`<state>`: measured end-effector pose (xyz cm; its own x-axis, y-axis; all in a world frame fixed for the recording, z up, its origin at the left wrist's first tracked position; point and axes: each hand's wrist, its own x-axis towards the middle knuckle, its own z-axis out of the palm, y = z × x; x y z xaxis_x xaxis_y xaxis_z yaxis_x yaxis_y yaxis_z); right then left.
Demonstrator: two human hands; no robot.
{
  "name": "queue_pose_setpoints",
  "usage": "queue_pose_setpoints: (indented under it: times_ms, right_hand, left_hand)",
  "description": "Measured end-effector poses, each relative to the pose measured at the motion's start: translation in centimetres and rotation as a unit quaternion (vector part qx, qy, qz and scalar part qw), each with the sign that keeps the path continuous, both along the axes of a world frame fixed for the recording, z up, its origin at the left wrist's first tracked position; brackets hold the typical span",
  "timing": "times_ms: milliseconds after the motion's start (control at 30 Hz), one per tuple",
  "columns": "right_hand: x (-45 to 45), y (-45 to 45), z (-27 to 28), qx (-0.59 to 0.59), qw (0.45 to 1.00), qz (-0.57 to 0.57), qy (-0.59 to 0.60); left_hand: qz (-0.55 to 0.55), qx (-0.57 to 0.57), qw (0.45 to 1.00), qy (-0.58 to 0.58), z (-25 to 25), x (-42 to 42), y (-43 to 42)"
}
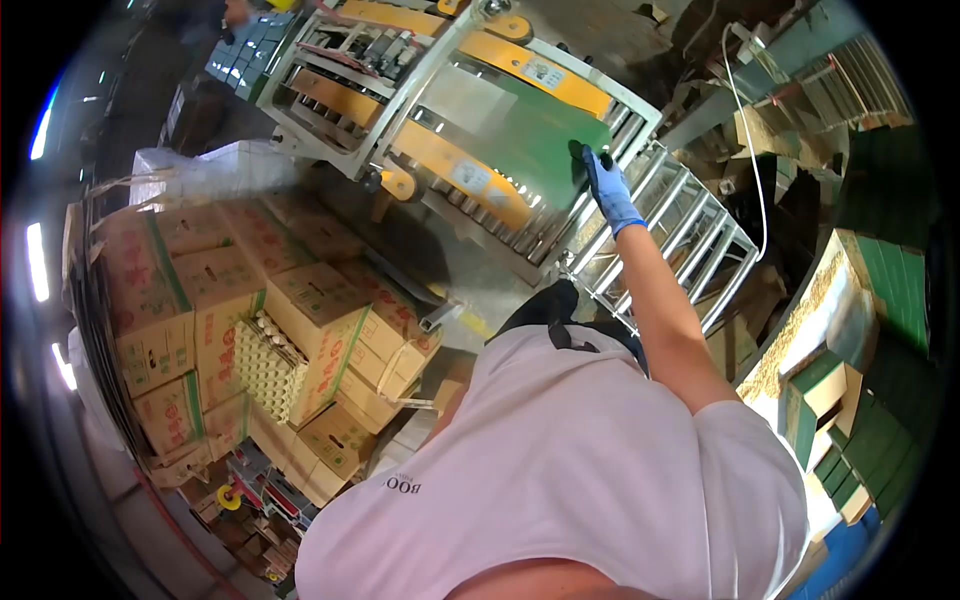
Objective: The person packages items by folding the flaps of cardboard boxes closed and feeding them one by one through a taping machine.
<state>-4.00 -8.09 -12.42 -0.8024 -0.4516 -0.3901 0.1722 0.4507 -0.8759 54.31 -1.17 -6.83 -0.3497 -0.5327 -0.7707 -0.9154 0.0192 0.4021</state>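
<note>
My right hand (607, 188) wears a blue glove with dark fingertips and reaches out at the upper middle. Its fingers are stretched and a little apart, at the right end of a flat green surface (550, 140) on the roller conveyor; whether they press on it cannot be made out. Orange side guides (470, 175) run along both sides of this green surface, which looks smeared by motion. My left hand is out of view; only a bit of the left forearm shows beside my shirt.
Stacked cartons (325, 290) with egg trays (268, 370) stand at the left. A metal roller frame (690, 230) extends right of the conveyor, near a hanging white cable (757, 170). Green-and-brown cartons (825, 395) lie at the far right. Another person's hand (236, 12) shows at the top left.
</note>
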Motion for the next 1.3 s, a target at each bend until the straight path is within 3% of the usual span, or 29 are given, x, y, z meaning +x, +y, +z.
queue_pose_setpoints:
  times_ms: [33,100,133,167,200,233,300,333,367,400,433,500,567,600,633,667,700,767,800,867,900,933,1000,1067,1133,1200,1233,1267,1300]
  right_hand:
    - [-0.5,1.9,2.9,0.055,0.995,0.048,-0.063]
    - [0.2,5.6,1.0,-0.014,0.999,-0.029,0.019]
    - [0.7,8.9,5.4,-0.01,0.999,-0.021,-0.035]
    - [1.0,12.4,5.4,-0.002,0.998,-0.033,-0.045]
    - [2.0,16.3,6.2,-0.053,0.989,-0.085,-0.109]
    - [3.1,20.8,7.1,-0.107,0.97,-0.143,-0.164]
    - [5.4,30.5,8.2,-0.093,0.952,-0.242,-0.163]
    - [6.7,36.1,7.3,-0.093,0.92,-0.333,-0.185]
    - [8.4,40.4,9.0,-0.124,0.901,-0.399,-0.119]
    - [10.0,44.8,9.7,-0.108,0.869,-0.473,-0.094]
    - [11.6,49.6,10.6,-0.093,0.829,-0.549,-0.062]
    - [15.6,58.2,12.2,-0.135,0.745,-0.651,0.047]
    - [18.3,65.0,13.8,-0.021,0.704,-0.694,0.148]
    - [19.4,68.9,12.6,0.073,0.697,-0.691,0.179]
    - [19.7,71.3,14.0,0.14,0.7,-0.677,0.179]
    - [19.3,73.4,14.9,0.153,0.689,-0.681,0.196]
    - [18.3,75.6,14.9,0.161,0.682,-0.681,0.212]
    - [16.3,82.3,12.7,0.207,0.686,-0.645,0.264]
    - [14.6,84.4,12.8,0.188,0.699,-0.639,0.259]
    - [11.4,88.6,11.3,0.176,0.746,-0.595,0.241]
    - [10.0,89.9,11.0,0.16,0.779,-0.566,0.217]
    - [8.8,90.1,11.1,0.061,0.806,-0.557,0.19]
    - [6.3,92.1,9.2,0.0,0.818,-0.552,0.161]
    - [4.3,93.4,7.9,-0.015,0.812,-0.566,0.14]
    - [2.2,93.0,8.7,-0.001,0.791,-0.596,0.136]
    - [0.9,93.0,10.8,-0.035,0.825,-0.563,0.041]
    - [0.3,93.3,11.2,-0.051,0.837,-0.544,-0.006]
    - [-0.4,93.8,7.6,0.021,0.807,-0.591,0.002]
    - [-0.5,92.6,9.8,0.008,0.794,-0.605,-0.048]
  left_hand:
    - [-0.01,-0.005,1.0,0.013,-0.2,-0.5,-0.5]
    - [-0.038,-0.024,0.998,0.048,0.3,-2.5,-2.6]
    - [-0.06,-0.034,0.996,0.059,0.2,-3.9,-3.7]
    - [-0.086,-0.047,0.992,0.074,0.3,-5.8,-5.0]
    - [-0.138,-0.041,0.989,0.028,-1.5,-7.3,-6.4]
    - [-0.18,-0.066,0.981,0.033,0.7,-11.2,-7.1]
    - [-0.239,-0.093,0.962,0.1,-2.7,-15.2,-9.0]
    - [-0.241,-0.125,0.952,0.144,-1.3,-19.1,-8.5]
    - [-0.252,-0.147,0.944,0.156,-1.0,-22.6,-7.9]
    - [-0.237,-0.132,0.943,0.191,1.3,-27.0,-6.0]
    - [-0.242,-0.134,0.898,0.343,0.0,-30.3,-4.3]
    - [-0.231,-0.048,0.927,0.292,1.0,-37.5,2.2]
    - [-0.269,0.033,0.887,0.375,3.1,-44.2,11.1]
    - [-0.292,0.063,0.87,0.393,1.8,-46.9,15.6]
    - [-0.309,0.192,0.851,0.379,3.4,-48.6,20.4]
    - [-0.413,0.179,0.83,0.33,4.5,-50.5,24.2]
    - [-0.412,0.223,0.793,0.389,4.2,-51.8,29.1]
    - [-0.55,0.063,0.708,0.439,7.5,-54.6,37.8]
    - [-0.546,0.073,0.704,0.449,9.0,-56.1,42.0]
    - [-0.619,-0.029,0.605,0.5,8.8,-59.5,49.3]
    - [-0.665,-0.02,0.568,0.485,7.7,-61.9,52.1]
    - [-0.706,-0.011,0.531,0.468,6.2,-64.3,54.6]
    - [-0.731,0.019,0.546,0.41,5.4,-66.6,57.2]
    - [-0.689,0.057,0.64,0.336,5.3,-68.4,58.8]
    - [-0.567,0.021,0.718,0.403,4.5,-68.7,60.3]
    - [-0.47,-0.054,0.751,0.461,3.8,-69.8,61.7]
    - [-0.522,-0.171,0.698,0.46,5.7,-70.3,62.3]
    - [-0.564,-0.283,0.632,0.45,7.7,-70.9,62.9]
    - [-0.594,-0.39,0.556,0.431,10.0,-71.4,63.6]
